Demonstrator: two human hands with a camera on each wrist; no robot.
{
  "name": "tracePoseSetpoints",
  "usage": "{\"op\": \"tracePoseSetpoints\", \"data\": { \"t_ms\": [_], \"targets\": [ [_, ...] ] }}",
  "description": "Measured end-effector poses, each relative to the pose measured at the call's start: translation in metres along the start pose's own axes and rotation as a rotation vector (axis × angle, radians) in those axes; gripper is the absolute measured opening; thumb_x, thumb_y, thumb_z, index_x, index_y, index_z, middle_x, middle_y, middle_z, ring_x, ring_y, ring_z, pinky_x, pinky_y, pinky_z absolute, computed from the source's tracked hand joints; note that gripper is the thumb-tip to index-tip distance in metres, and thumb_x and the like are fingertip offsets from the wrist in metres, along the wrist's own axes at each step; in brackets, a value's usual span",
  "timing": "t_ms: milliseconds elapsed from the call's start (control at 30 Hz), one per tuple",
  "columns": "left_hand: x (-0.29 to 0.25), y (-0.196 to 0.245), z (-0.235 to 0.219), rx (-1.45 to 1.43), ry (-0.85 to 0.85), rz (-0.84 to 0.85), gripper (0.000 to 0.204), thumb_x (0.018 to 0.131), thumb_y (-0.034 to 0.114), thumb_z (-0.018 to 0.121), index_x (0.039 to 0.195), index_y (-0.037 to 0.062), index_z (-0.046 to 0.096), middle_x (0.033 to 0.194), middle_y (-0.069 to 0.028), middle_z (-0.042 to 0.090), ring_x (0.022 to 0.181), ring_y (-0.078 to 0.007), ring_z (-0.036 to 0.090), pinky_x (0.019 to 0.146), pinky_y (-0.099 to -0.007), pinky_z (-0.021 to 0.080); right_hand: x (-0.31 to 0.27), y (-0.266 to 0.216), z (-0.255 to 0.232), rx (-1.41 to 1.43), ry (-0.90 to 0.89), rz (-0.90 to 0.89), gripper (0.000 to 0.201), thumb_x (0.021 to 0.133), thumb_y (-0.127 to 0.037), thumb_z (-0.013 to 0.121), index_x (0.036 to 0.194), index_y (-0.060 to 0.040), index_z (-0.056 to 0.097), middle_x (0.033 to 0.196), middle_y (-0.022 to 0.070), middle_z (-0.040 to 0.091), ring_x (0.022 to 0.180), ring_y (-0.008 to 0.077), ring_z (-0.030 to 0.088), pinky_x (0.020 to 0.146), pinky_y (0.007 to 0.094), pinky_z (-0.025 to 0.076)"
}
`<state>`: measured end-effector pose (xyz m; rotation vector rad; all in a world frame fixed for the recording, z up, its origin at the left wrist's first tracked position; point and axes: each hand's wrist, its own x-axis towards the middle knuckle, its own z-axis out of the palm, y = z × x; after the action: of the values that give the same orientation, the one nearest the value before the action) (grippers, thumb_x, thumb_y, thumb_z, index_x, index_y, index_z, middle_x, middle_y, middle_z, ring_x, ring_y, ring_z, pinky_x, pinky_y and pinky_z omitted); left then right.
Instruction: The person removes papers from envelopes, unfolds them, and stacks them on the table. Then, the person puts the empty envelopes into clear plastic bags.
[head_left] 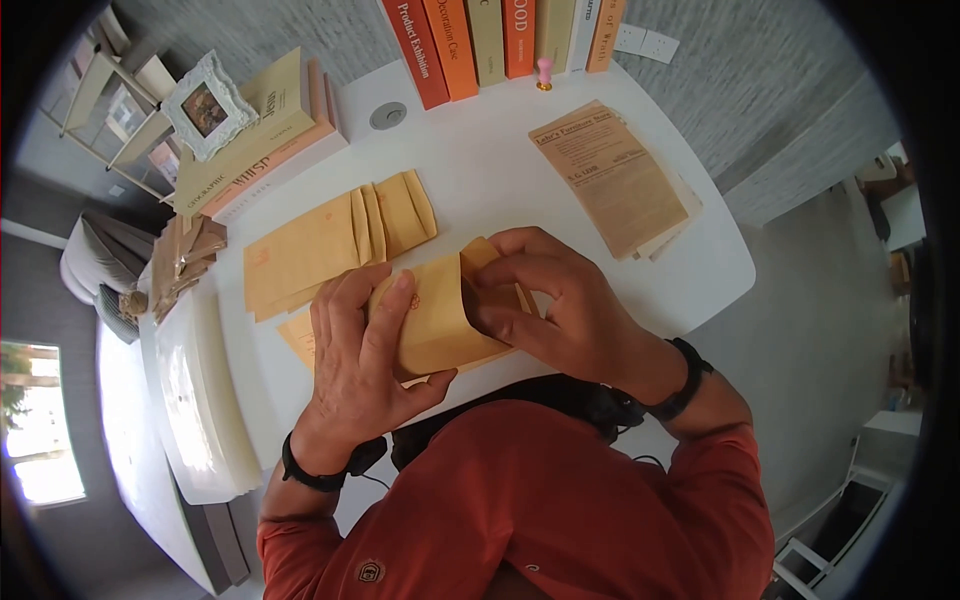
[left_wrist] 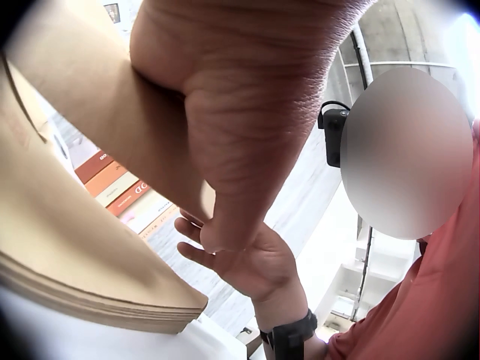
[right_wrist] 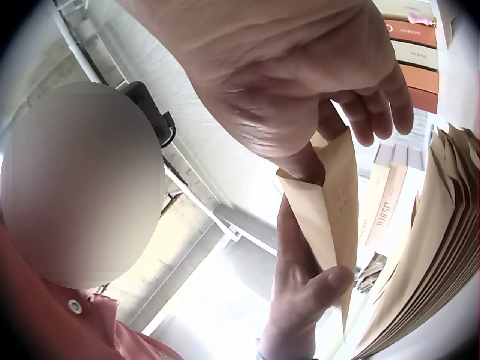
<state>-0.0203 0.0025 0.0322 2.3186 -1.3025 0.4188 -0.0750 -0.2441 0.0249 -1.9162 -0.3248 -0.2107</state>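
A kraft envelope (head_left: 432,325) is held above the near edge of the white table, its mouth bulging open toward the right. The left hand (head_left: 352,350) grips its closed end, thumb below and fingers over the top face. Thumb and index finger of the right hand (head_left: 565,305) reach inside the mouth; in the right wrist view the right hand's (right_wrist: 289,82) other fingers stay outside the envelope (right_wrist: 341,202). What the fingertips touch inside is hidden. In the left wrist view the left hand (left_wrist: 240,112) lies against the envelope (left_wrist: 112,112).
Stacked kraft envelopes (head_left: 310,245) lie behind the left hand. Printed brown sheets (head_left: 610,180) are at the back right. Upright books (head_left: 480,45), a pink-handled stamp (head_left: 544,72), stacked books with a frame (head_left: 208,108), brown packets (head_left: 183,260) and translucent sleeves (head_left: 205,400) stand around.
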Motion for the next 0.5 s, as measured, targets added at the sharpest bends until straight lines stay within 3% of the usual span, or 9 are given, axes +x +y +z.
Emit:
{"op": "tracePoseSetpoints", "data": {
  "t_ms": [100, 200, 300, 400, 467, 500],
  "targets": [
    [0.002, 0.002, 0.001, 0.043, -0.008, 0.03, 0.107, 0.056, 0.018, 0.09, 0.149, 0.0073, 0.038, 0.13, -0.0201, 0.049, 0.113, -0.0402, 0.052, 0.096, -0.0518, 0.043, 0.005, 0.001, 0.007, 0.055, 0.018, 0.101, 0.02, 0.086, -0.003, 0.072, 0.105, 0.004, 0.068, 0.11, 0.0116, 0.063, 0.1, 0.0226, 0.063, 0.086, 0.0323, 0.051],
    [0.006, 0.004, 0.002, 0.065, -0.034, 0.062, 0.107, 0.055, 0.018, 0.09, 0.148, 0.0072, 0.039, 0.131, -0.0205, 0.049, 0.114, -0.0412, 0.052, 0.097, -0.0525, 0.043, 0.005, 0.015, 0.017, 0.081, 0.074, 0.108, 0.015, 0.086, -0.009, 0.073, 0.094, 0.0037, 0.069, 0.11, 0.0157, 0.064, 0.092, 0.029, 0.067, 0.079, 0.0352, 0.054],
    [0.008, 0.004, -0.003, -0.007, -0.106, 0.06, 0.108, 0.053, 0.019, 0.092, 0.148, 0.0058, 0.041, 0.133, -0.0213, 0.05, 0.116, -0.0424, 0.052, 0.099, -0.053, 0.042, 0.002, 0.028, 0.017, 0.092, 0.047, -0.035, 0.013, 0.087, -0.004, 0.068, 0.098, 0.0033, 0.066, 0.106, 0.0109, 0.065, 0.089, 0.0247, 0.066, 0.078, 0.035, 0.054],
    [0.008, -0.016, -0.026, -0.13, -0.199, 0.019, 0.11, 0.05, 0.021, 0.093, 0.147, 0.0032, 0.043, 0.137, -0.0223, 0.052, 0.123, -0.0435, 0.051, 0.104, -0.0523, 0.041, -0.005, 0.018, -0.004, 0.441, 0.03, 0.178, 0.014, 0.091, -0.002, 0.062, 0.105, 0.0026, 0.061, 0.098, 0.0052, 0.065, 0.084, 0.0156, 0.064, 0.075, 0.0316, 0.053],
    [0.005, -0.034, -0.046, -0.024, -0.251, -0.032, 0.11, 0.049, 0.02, 0.092, 0.146, 0.0029, 0.044, 0.138, -0.0222, 0.051, 0.127, -0.0434, 0.049, 0.107, -0.0516, 0.04, -0.011, 0.022, -0.025, 0.517, 0.116, 0.24, 0.013, 0.096, -0.002, 0.055, 0.108, 0.0018, 0.058, 0.093, 0.002, 0.063, 0.083, 0.0078, 0.062, 0.074, 0.0264, 0.051],
    [0.004, -0.044, -0.055, 0.027, -0.28, -0.056, 0.11, 0.049, 0.02, 0.092, 0.146, 0.0028, 0.044, 0.139, -0.0222, 0.051, 0.128, -0.0434, 0.049, 0.109, -0.0512, 0.039, -0.013, 0.037, -0.031, 0.516, 0.227, 0.16, 0.012, 0.1, -0.005, 0.051, 0.106, 0.0015, 0.058, 0.09, 0.0025, 0.063, 0.081, 0.0062, 0.061, 0.073, 0.0229, 0.05]
  ]
}}
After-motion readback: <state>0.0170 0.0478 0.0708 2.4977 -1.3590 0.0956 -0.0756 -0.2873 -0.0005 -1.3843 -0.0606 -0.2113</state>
